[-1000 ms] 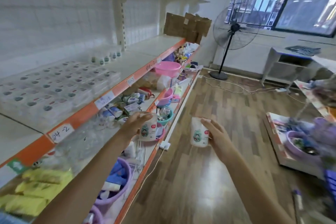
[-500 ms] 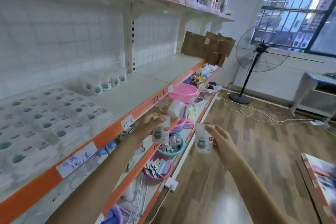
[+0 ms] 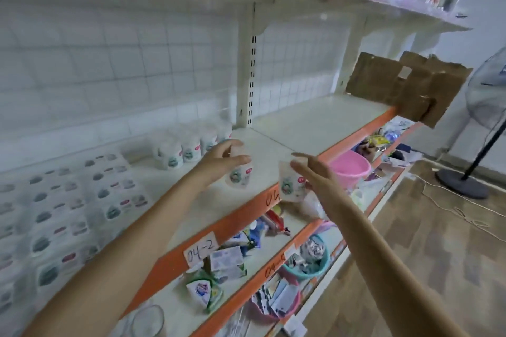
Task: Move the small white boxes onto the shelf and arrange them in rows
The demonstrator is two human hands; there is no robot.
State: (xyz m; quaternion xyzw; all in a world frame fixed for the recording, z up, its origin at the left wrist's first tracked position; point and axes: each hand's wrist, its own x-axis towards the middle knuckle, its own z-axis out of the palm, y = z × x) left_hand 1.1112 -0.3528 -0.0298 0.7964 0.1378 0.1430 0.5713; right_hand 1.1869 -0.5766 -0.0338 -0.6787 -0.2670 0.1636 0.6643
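Head view shows our left hand [image 3: 219, 157] gripping a small white box [image 3: 238, 176] from above, over the middle shelf [image 3: 315, 120]; our right hand [image 3: 315, 175] holds a second white box [image 3: 291, 186] near the shelf's orange front edge [image 3: 246, 216]; upright boxes [image 3: 191, 149] stand in a row at the back, flat-stacked boxes [image 3: 68, 208] further left; we judge this the carry-in step; next, each box needs setting down beside that row.
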